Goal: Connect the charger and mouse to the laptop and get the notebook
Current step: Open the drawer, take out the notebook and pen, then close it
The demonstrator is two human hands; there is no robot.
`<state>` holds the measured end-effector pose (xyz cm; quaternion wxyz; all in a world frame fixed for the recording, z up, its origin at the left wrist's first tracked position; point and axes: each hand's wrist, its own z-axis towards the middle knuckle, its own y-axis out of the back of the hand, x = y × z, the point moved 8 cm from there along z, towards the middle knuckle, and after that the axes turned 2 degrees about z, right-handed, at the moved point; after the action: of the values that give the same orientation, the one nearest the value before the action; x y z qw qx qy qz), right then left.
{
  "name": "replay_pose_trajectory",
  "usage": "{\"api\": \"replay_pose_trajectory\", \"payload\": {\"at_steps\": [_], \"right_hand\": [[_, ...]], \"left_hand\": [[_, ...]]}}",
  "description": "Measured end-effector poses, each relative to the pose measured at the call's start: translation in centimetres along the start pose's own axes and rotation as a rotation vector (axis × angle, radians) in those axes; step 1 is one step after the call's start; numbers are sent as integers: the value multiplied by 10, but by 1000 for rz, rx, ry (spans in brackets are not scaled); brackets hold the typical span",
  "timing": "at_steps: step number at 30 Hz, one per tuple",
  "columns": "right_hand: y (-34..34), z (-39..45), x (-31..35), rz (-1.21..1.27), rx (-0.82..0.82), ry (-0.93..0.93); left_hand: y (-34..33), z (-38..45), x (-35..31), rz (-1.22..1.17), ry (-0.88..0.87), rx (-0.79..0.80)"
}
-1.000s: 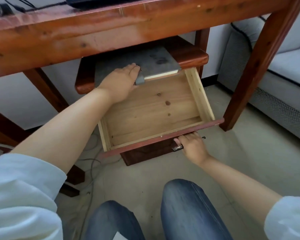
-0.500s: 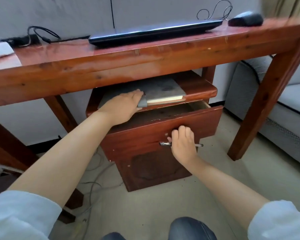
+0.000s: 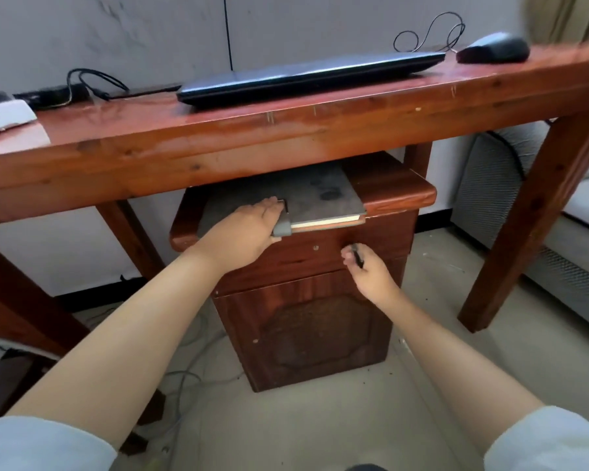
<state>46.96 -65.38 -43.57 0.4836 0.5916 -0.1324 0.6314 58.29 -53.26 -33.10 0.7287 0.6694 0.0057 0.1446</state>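
A grey notebook [image 3: 320, 198] lies on top of the small wooden cabinet [image 3: 306, 321] under the table. My left hand [image 3: 249, 229] grips the notebook's near edge at its grey strap. My right hand [image 3: 364, 270] holds the drawer's dark metal pull [image 3: 357, 254], and the drawer front sits flush with the cabinet. On the table [image 3: 286, 130] above rests a closed black laptop [image 3: 306, 78]. A black mouse [image 3: 493, 49] sits to the laptop's right with its thin cable looping behind. At the table's left lies the black charger brick [image 3: 58, 91] with its cable running toward the laptop.
A white object [image 3: 0, 113] sits at the table's far left edge. The table's right leg [image 3: 531, 219] stands beside a grey sofa [image 3: 558, 219]. Loose cables [image 3: 181, 379] lie on the floor left of the cabinet. My knee shows at the bottom edge.
My right hand pushed the open, empty drawer shut. My view rose, bringing the tabletop with laptop, mouse and charger into sight. My left hand stayed on the notebook.
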Motion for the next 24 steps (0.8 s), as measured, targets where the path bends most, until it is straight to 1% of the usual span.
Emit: {"api": "replay_pose_trajectory", "payload": {"at_steps": [1,2,3,4,6,8,10,12,14,17,19,21,24], "right_hand": [[3,-6,3,324,-11,-95],[3,-9,8,611,2,-152],[3,-9,15,799,29,-174],[1,-8,21,938,59,-195],[-1,-4,33,1086,61,-268],[-5,-3,38,1124,-47,-402],[-7,-8,45,1183,-170,-525],[-7,-16,51,1244,-291,-649],[-5,-28,63,1268,-355,-785],[0,-49,81,1208,-374,-968],[11,-65,95,1122,-357,-1039],[29,-82,112,1030,-314,-1077],[60,-107,142,890,-169,-1076]], "left_hand": [[-2,-1,0,12,-3,-12],[-5,-1,-1,21,-7,-29],[-6,-1,-1,24,-12,-46],[-8,0,-2,23,-12,-63],[-11,0,-3,25,4,-74],[-14,-2,-5,47,24,-48],[-15,-4,-11,47,35,18],[-13,-8,-16,43,24,163],[-6,-15,-17,-42,-6,334],[21,-32,-10,-194,-17,483],[42,-45,-2,-298,31,504],[62,-59,7,-396,117,514],[81,-86,15,-437,209,620]]}}
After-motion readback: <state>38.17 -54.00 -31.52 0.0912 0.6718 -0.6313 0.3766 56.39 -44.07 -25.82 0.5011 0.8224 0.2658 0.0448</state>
